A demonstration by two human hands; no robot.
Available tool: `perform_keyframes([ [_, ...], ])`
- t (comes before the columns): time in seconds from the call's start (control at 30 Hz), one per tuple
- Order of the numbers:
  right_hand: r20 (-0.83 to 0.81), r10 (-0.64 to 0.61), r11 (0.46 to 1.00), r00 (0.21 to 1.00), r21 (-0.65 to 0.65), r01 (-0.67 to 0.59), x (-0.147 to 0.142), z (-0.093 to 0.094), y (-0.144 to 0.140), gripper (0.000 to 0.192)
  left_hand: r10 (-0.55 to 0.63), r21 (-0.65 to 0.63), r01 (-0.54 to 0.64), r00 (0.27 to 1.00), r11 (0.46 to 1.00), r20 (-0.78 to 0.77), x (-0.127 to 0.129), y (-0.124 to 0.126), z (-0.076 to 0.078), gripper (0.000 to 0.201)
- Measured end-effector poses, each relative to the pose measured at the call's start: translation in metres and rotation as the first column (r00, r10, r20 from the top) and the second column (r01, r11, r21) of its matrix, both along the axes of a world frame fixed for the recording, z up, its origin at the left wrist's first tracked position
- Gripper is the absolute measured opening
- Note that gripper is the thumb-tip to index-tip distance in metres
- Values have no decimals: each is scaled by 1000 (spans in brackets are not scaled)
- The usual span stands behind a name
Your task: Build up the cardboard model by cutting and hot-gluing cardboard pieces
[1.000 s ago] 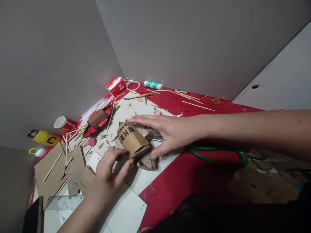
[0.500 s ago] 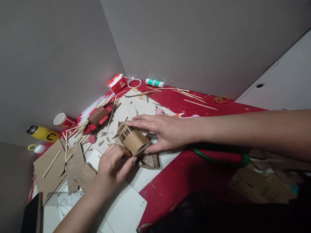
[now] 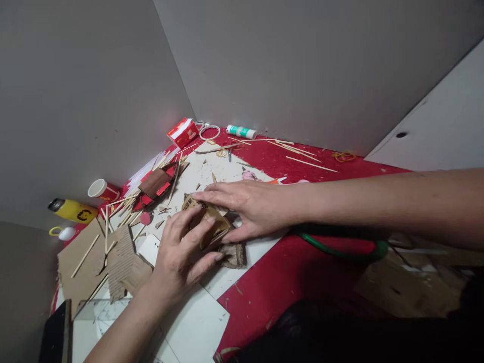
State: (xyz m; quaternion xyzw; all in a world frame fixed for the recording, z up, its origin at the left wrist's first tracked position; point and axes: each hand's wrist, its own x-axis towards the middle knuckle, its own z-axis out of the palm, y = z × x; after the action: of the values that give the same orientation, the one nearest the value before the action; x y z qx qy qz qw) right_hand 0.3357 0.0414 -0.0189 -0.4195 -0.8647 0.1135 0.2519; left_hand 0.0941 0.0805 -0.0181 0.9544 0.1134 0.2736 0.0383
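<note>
A small curved cardboard piece [image 3: 217,225] with dark printed characters sits between my hands over the white work surface. My right hand [image 3: 247,204] grips it from the right, fingers along its far edge and thumb at its near corner. From the left, my left hand [image 3: 185,247] has its fingers across the printed face and its thumb low by the near edge. Part of the piece is hidden under these fingers. Just below it lies a ragged corrugated cardboard scrap [image 3: 233,255], close to my left thumb.
A red and brown cardboard model [image 3: 155,182] lies beyond my left hand, among thin wooden sticks. Cardboard sheets [image 3: 81,262] are at left, near a yellow bottle [image 3: 73,210] and a paper cup [image 3: 104,190]. Scissors [image 3: 229,152] and a white-green tube [image 3: 241,132] lie farther back.
My left hand has shifted from pinching the cardboard's near edge to laying its fingers over the printed face. My right hand stays nearly in place on the piece.
</note>
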Motion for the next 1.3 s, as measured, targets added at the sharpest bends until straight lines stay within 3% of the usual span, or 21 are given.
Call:
perform_keyframes([
  [0.33,35,21,999,999,42,-23,0,1,-1,83,-104,31,106,993,994,-51,3,15,-8,47],
  [0.57,56,26,998,998,63,-29,0,1,-1,82,-100,36,102,994,994,-33,5,18,-14,49],
  [0.8,56,-5,999,998,48,2,0,2,0,88,-104,-61,103,995,993,-3,-1,12,-11,60],
  [0.9,65,-10,999,998,52,6,1,-1,0,87,19,-289,8,996,957,91,-11,8,-7,59],
  [1.0,81,-29,998,996,65,23,2,-6,-2,87,194,-495,-99,970,863,146,-23,4,-5,51],
  [1.13,162,-80,989,984,133,58,1,-7,-7,88,267,-463,-185,956,867,118,-32,-2,-4,43],
  [1.3,229,-53,968,972,251,-7,-3,3,-12,84,337,-430,-221,917,875,212,-31,-13,-12,37],
])
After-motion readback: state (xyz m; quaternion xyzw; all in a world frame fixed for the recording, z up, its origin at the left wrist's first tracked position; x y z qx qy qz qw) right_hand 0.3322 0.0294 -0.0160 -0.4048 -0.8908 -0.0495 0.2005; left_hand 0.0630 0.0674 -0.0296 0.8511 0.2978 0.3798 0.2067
